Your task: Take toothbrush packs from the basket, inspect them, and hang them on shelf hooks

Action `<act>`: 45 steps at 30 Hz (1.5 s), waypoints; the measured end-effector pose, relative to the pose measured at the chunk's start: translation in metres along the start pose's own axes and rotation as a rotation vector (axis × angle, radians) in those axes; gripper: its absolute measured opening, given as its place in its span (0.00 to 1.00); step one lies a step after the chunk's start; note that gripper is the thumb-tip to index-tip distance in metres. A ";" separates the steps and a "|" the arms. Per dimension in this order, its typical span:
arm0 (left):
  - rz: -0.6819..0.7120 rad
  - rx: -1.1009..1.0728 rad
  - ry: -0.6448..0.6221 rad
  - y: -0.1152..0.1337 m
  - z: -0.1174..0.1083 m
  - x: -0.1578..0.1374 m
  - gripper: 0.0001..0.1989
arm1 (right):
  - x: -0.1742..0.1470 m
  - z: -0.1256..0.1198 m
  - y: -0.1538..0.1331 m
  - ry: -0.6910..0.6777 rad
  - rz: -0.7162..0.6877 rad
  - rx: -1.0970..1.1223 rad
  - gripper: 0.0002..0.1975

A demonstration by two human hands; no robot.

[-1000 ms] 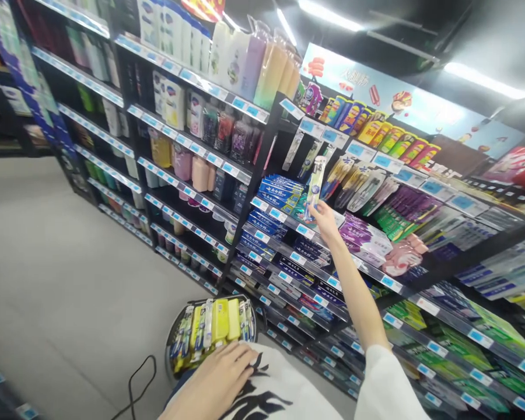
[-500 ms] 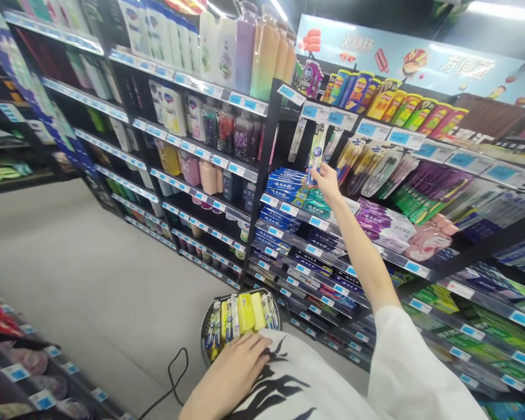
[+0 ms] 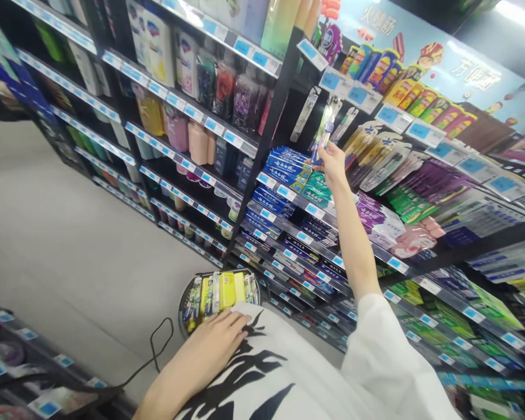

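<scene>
Fingers of the right hand point(image 3: 333, 165): closed in a pinch on the lower end of one toothbrush pack point(image 3: 327, 122), which stands tilted above them (whether its top is free of the display, one cannot tell).

Fingers of the left hand point(image 3: 223, 332): extended, laid loosely over a white shirt point(image 3: 328, 373) with black print; nothing seen in their grasp.

Listed around the right fingers: to the left and above, a single hanging pack point(image 3: 305, 114); to the right, a row of further packs point(image 3: 371, 157) in gold, white and purple; below and left, blue boxes point(image 3: 289, 166), stacked; directly below, a teal box point(image 3: 315, 189); below and right, purple boxes point(image 3: 378, 219); above and right, coloured canisters point(image 3: 378, 70); well to the left, pump bottles point(image 3: 223, 84) on a shelf.

Listed near the left fingers: just beyond them, one dark-rimmed basket point(image 3: 181, 303), holding yellow items point(image 3: 228, 290) and packaged toothbrushes point(image 3: 194, 297); to their left, a dark looped cord point(image 3: 161, 335).
</scene>
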State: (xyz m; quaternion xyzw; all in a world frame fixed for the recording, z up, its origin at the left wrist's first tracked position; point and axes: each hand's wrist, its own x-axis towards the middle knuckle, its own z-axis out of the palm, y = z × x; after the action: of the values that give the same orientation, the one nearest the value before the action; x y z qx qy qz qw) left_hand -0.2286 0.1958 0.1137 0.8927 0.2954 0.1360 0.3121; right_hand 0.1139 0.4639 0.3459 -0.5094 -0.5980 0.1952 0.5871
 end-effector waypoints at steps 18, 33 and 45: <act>-0.057 0.030 0.056 -0.003 0.004 0.000 0.15 | -0.002 0.023 0.007 0.114 -0.013 -0.174 0.25; -0.125 -0.182 0.071 -0.024 0.063 0.002 0.33 | -0.032 0.054 0.000 0.158 0.051 -0.315 0.26; -0.134 -0.346 0.240 -0.057 0.219 0.012 0.34 | -0.022 0.010 0.008 0.181 -0.080 -0.555 0.32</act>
State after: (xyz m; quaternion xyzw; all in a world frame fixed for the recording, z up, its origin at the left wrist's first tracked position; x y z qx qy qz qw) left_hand -0.1508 0.1349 -0.0899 0.7818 0.3611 0.2688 0.4314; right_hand 0.1027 0.4521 0.3257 -0.6418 -0.5934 -0.0455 0.4835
